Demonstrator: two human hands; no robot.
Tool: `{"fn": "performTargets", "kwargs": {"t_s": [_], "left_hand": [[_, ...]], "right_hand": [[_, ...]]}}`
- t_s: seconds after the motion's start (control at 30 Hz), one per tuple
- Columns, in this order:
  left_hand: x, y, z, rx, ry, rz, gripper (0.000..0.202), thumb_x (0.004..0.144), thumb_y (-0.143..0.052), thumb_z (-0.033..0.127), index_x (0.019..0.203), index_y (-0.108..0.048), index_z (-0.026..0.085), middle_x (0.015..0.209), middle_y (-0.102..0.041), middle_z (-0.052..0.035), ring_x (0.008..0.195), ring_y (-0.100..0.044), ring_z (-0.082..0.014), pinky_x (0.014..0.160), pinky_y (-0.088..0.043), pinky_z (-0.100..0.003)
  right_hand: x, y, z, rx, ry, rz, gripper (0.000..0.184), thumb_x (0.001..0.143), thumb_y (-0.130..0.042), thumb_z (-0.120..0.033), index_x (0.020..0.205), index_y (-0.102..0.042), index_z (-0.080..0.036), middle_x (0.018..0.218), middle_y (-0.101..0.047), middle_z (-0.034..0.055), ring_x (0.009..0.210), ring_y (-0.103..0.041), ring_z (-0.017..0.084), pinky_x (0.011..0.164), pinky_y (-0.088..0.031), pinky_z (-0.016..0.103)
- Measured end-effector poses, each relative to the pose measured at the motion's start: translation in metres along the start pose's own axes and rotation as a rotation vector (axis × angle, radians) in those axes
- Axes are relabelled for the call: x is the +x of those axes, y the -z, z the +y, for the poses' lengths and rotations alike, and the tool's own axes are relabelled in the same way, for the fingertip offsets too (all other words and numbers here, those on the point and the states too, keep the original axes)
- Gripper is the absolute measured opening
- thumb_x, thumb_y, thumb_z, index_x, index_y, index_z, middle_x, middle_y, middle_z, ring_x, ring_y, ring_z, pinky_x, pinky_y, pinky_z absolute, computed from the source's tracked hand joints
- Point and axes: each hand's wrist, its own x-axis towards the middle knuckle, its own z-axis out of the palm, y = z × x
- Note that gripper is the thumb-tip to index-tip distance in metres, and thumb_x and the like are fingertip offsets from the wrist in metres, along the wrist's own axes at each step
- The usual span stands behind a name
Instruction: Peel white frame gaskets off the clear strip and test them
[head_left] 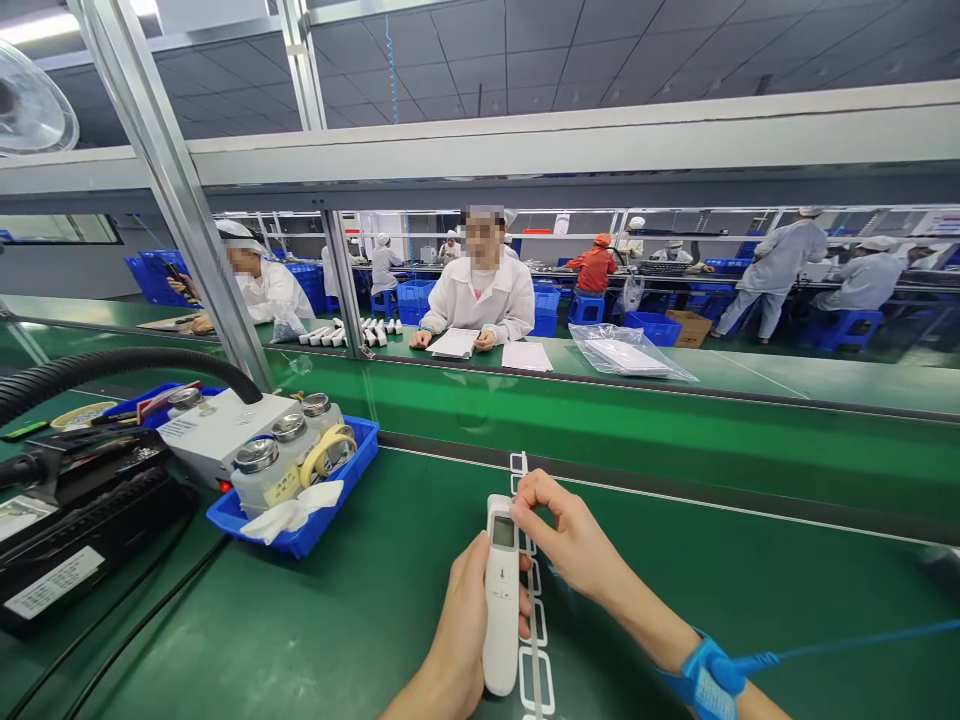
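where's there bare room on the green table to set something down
Bare tabletop shows between the blue tray and the left hand, and right of the right hand, beyond the blue cord. It's crowded at far left, with black equipment, and beside the white device, where white frames lie.

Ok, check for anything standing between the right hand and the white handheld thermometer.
Nothing visible does: the right hand is at the thermometer's upper edge, beside the display. The left hand holds its body, and the strip of white frames lies alongside.

Smooth plastic handheld device (501, 615), shiny metal jar lids (289, 427)
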Motion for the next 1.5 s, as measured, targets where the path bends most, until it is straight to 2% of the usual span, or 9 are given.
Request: {"fn": "performTargets", "kwargs": {"t_s": [0.63, 0.8, 0.87, 0.97, 1.1, 1.23, 1.37, 1.43, 1.5], "left_hand": [[-0.003, 0.003, -0.003, 0.117, -0.151, -0.097, 0.037, 0.079, -0.053, 0.044, 0.103, -0.050, 0.016, 0.074, -0.060, -0.0010, 0.042, -0.048, -0.0068, 0.041, -0.042, -0.020], [-0.003, 0.003, 0.001, 0.165, -0.143, -0.130, 0.033, 0.081, -0.051, 0.046, 0.095, -0.052, 0.015, 0.067, -0.059, 0.0002, 0.041, -0.046, -0.0066, 0.041, -0.040, -0.019], [-0.002, 0.003, 0.001, 0.215, -0.127, -0.167, 0.033, 0.081, -0.050, 0.046, 0.092, -0.052, 0.015, 0.060, -0.056, 0.0023, 0.040, -0.045, -0.0068, 0.042, -0.040, -0.019], [-0.001, 0.005, -0.001, 0.262, -0.102, -0.212, 0.033, 0.082, -0.049, 0.047, 0.091, -0.053, 0.016, 0.057, -0.055, 0.0033, 0.039, -0.045, -0.0069, 0.041, -0.039, -0.019], [0.000, 0.012, 0.004, 0.295, -0.057, -0.294, 0.032, 0.084, -0.046, 0.046, 0.086, -0.055, 0.015, 0.053, -0.055, 0.0024, 0.036, -0.043, -0.0059, 0.039, -0.035, -0.017], [-0.002, 0.018, 0.022, 0.313, 0.056, -0.468, 0.025, 0.082, -0.052, 0.038, 0.089, -0.057, 0.014, 0.071, -0.064, -0.0047, 0.038, -0.046, -0.0053, 0.036, -0.034, -0.015], [-0.001, 0.018, 0.034, 0.370, 0.150, -0.588, 0.025, 0.076, -0.060, 0.034, 0.089, -0.061, 0.013, 0.079, -0.068, -0.0085, 0.046, -0.053, -0.0071, 0.041, -0.037, -0.015], [0.005, 0.020, 0.036, 0.433, 0.085, -0.487, 0.031, 0.073, -0.063, 0.039, 0.089, -0.064, 0.013, 0.079, -0.069, -0.0084, 0.054, -0.059, -0.0113, 0.048, -0.042, -0.018], [0.016, 0.027, 0.035, 0.462, -0.086, -0.225, 0.038, 0.073, -0.061, 0.048, 0.089, -0.065, 0.014, 0.089, -0.069, -0.0092, 0.076, -0.064, -0.0183, 0.065, -0.048, -0.023]], "right_hand": [[-0.012, -0.005, 0.002, -0.256, 0.288, 0.093, 0.021, 0.090, -0.043, -0.017, 0.069, -0.047, -0.020, 0.081, -0.048, 0.0034, 0.075, -0.047, 0.018, 0.069, -0.038, 0.033], [-0.004, 0.003, 0.002, -0.105, 0.124, 0.135, 0.010, 0.085, -0.053, -0.026, 0.079, -0.058, -0.019, 0.086, -0.059, 0.0043, 0.080, -0.054, 0.019, 0.073, -0.044, 0.033], [-0.001, 0.007, 0.004, -0.052, -0.007, 0.071, 0.014, 0.082, -0.058, -0.028, 0.091, -0.062, -0.019, 0.091, -0.063, 0.0048, 0.083, -0.058, 0.020, 0.076, -0.046, 0.033], [0.002, 0.010, 0.006, -0.024, -0.096, -0.062, 0.013, 0.081, -0.058, -0.028, 0.086, -0.065, -0.018, 0.081, -0.065, 0.0033, 0.075, -0.059, 0.019, 0.070, -0.048, 0.030], [0.003, 0.021, 0.005, -0.061, -0.029, -0.121, 0.013, 0.083, -0.057, -0.026, 0.085, -0.067, -0.018, 0.079, -0.063, 0.0026, 0.070, -0.057, 0.017, 0.064, -0.047, 0.027], [-0.003, 0.045, -0.009, -0.118, 0.070, -0.389, 0.024, 0.077, -0.070, -0.027, 0.101, -0.068, -0.024, 0.094, -0.062, 0.0024, 0.086, -0.056, 0.020, 0.079, -0.045, 0.031], [-0.017, 0.057, -0.025, -0.269, 0.083, -0.451, 0.033, 0.067, -0.078, -0.016, 0.097, -0.068, -0.026, 0.092, -0.062, -0.0002, 0.088, -0.055, 0.020, 0.081, -0.043, 0.030], [-0.019, 0.060, -0.021, -0.258, 0.068, -0.451, 0.027, 0.066, -0.076, -0.013, 0.089, -0.068, -0.023, 0.084, -0.060, -0.0016, 0.076, -0.055, 0.017, 0.069, -0.044, 0.025], [-0.012, 0.067, -0.004, -0.231, 0.009, -0.385, 0.020, 0.064, -0.074, -0.012, 0.081, -0.067, -0.021, 0.074, -0.057, -0.0033, 0.064, -0.052, 0.013, 0.058, -0.041, 0.022]]}}
